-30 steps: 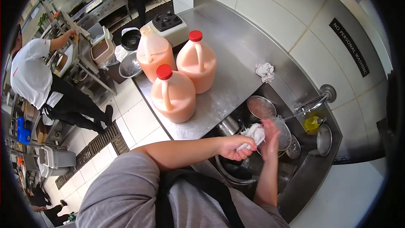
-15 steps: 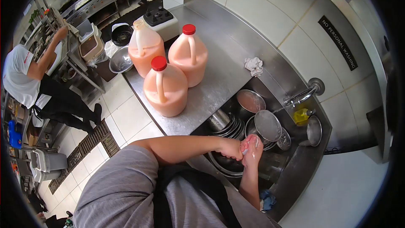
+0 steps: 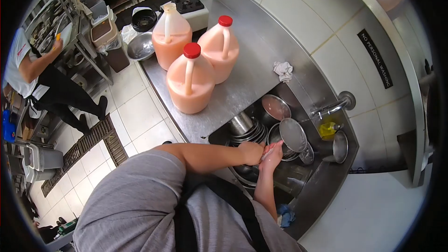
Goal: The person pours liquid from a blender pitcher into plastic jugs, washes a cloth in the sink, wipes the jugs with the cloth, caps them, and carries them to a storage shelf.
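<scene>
Over the sink, my left hand [image 3: 252,153] is closed and meets my right hand [image 3: 272,155]. The right hand's fingers are curled against the left. Wet white streaks, like lather, show on the right hand and between the two. Whatever lies between the fingers is hidden. Just beyond the hands, a round metal strainer [image 3: 293,135] rests tilted on other metalware. Beside it sits a stack of metal dishes [image 3: 249,130]. A metal bowl with pinkish liquid [image 3: 276,107] stands farther back in the sink.
Three jugs of orange-pink liquid, including a front jug [image 3: 190,84], stand on the steel counter [image 3: 254,72] near a crumpled white cloth [image 3: 283,71]. A faucet [image 3: 333,106], yellow soap bottle [image 3: 327,130] and metal bowl [image 3: 340,147] line the right side. A co-worker [image 3: 51,74] stands left.
My view has shifted slightly, while my hands stay together over the sink with small movement. The co-worker's raised hand has come down and now shows something orange in it.
</scene>
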The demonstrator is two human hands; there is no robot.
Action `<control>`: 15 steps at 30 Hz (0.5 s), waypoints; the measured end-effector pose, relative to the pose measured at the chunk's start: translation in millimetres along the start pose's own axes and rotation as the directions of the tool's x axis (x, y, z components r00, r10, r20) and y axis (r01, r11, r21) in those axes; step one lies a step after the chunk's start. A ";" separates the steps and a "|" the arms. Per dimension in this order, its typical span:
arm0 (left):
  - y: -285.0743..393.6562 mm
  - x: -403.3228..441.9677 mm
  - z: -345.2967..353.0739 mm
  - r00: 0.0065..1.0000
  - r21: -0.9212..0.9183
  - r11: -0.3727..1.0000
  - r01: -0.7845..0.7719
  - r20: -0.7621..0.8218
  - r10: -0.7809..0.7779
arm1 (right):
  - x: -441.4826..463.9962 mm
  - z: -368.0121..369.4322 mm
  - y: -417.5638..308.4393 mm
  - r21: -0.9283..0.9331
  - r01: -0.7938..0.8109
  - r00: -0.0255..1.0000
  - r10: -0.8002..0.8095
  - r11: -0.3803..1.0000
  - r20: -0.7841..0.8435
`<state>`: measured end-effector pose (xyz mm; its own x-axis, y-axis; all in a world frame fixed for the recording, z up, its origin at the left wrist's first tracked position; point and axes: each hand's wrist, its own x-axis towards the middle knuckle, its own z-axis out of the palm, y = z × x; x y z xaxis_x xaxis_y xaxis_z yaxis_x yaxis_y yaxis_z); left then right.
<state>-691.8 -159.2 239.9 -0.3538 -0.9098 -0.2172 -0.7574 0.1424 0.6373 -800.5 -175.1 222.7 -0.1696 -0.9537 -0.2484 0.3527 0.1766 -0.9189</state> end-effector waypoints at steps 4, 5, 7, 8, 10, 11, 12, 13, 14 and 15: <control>6.4 2.5 -22.5 0.980 -0.151 0.983 -0.105 0.153 0.128 | -12.8 5.2 -46.5 -0.252 0.321 0.939 -0.272 0.913 0.211; 10.4 -0.4 -34.6 0.905 -0.449 0.892 0.059 0.401 0.142 | -16.5 6.0 -67.7 -0.108 0.120 0.970 -0.094 0.987 0.223; 19.7 -11.6 -50.8 0.661 -0.738 0.530 0.417 0.647 0.380 | -4.1 -8.8 -87.1 0.137 -0.093 0.861 0.011 0.986 0.508; 22.8 -15.2 -49.3 0.551 -0.760 0.331 0.559 0.639 0.536 | 2.8 -19.4 -86.2 0.231 -0.115 0.705 -0.085 0.966 0.704; 31.4 -19.6 -43.6 0.469 -0.745 0.076 0.663 0.493 0.733 | -7.7 -8.9 -83.8 0.274 -0.294 0.821 0.095 0.916 0.563; 34.4 -23.0 -44.1 0.455 -0.726 0.016 0.688 0.448 0.770 | -29.8 14.6 -90.0 0.384 -0.293 0.781 -0.013 0.876 0.625; 33.7 -25.3 -43.1 0.446 -0.704 -0.043 0.709 0.400 0.801 | -40.7 19.5 -88.3 0.421 -0.266 0.812 -0.034 0.867 0.583; 29.0 -25.9 -39.8 0.438 -0.683 -0.048 0.728 0.410 0.800 | -39.6 8.2 -81.8 0.383 -0.164 0.767 -0.126 0.909 0.629; 24.2 -26.0 -36.9 0.424 -0.671 -0.043 0.740 0.416 0.805 | -36.4 -3.0 -74.1 0.349 -0.059 0.704 -0.209 0.935 0.678; 20.4 -26.5 -35.5 0.451 -0.746 0.096 0.659 0.494 0.744 | -33.2 -3.8 -75.4 0.256 0.072 0.662 -0.238 0.964 0.711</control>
<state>-678.4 -146.0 285.0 -0.9937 -0.1116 0.0107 0.1036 -0.8769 0.4695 -825.0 -155.8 299.0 0.4581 -0.8463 0.2719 0.5630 0.0395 -0.8255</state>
